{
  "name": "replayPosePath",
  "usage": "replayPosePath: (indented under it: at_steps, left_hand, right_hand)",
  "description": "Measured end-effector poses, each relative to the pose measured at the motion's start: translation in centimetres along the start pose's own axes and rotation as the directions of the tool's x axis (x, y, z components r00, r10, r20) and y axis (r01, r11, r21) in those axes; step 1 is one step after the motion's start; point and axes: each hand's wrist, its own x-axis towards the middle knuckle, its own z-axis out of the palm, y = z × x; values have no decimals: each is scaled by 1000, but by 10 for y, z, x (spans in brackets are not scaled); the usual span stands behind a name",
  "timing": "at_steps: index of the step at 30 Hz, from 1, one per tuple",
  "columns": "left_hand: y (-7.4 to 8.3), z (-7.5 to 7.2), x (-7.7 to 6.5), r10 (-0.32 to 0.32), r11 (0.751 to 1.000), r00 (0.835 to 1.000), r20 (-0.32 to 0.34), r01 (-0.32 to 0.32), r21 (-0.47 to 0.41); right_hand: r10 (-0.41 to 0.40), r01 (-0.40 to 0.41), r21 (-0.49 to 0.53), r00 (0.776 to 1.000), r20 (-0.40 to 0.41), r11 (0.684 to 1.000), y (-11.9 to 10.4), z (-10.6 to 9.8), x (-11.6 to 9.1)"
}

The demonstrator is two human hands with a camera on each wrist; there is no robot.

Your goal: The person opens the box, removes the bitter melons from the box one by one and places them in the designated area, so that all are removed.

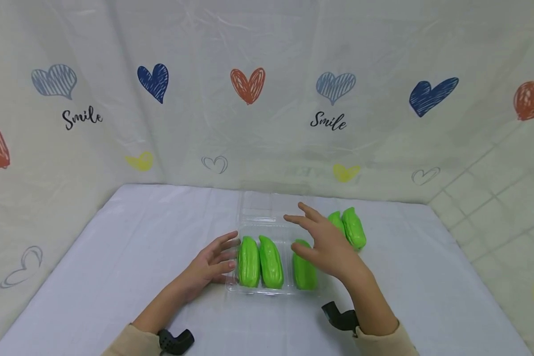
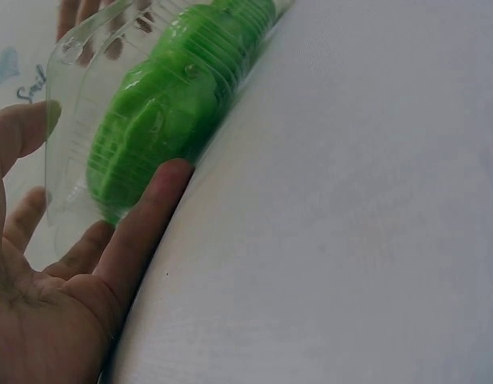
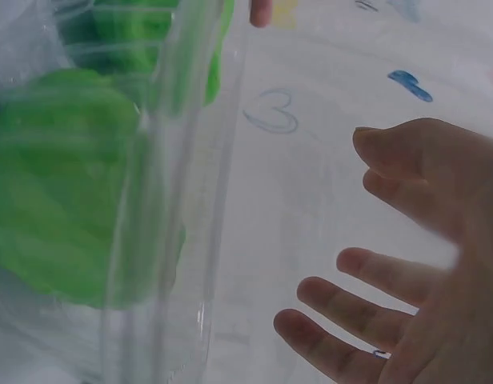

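White backdrop sheet (image 1: pixel 276 34): black script lettering (image 1: pixel 82 118), "Smile", between nine and ten o'clock in the head view; second "Smile" (image 1: pixel 328 121) between one and two. Left wrist view, ten o'clock: same word (image 2: pixel 32 85), partly legible.

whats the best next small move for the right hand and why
Probably bring the right hand to one of the two green vegetables outside the clear box: it holds nothing, and a gap shows between the box's second and third vegetables.
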Motion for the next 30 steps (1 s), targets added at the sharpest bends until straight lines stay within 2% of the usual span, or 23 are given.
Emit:
replayPosePath:
  at_steps: [7, 30]
  left_hand:
    - [0, 0, 0, -7, 1000, 1000, 0, 7, -2]
    - [6, 1, 0, -1, 1000, 1000, 10, 1, -8]
  right_hand:
    - [-30, 30, 10, 999, 13, 1000, -4, 9, 1]
    - [-31, 30, 13, 992, 122, 999, -12, 38, 6]
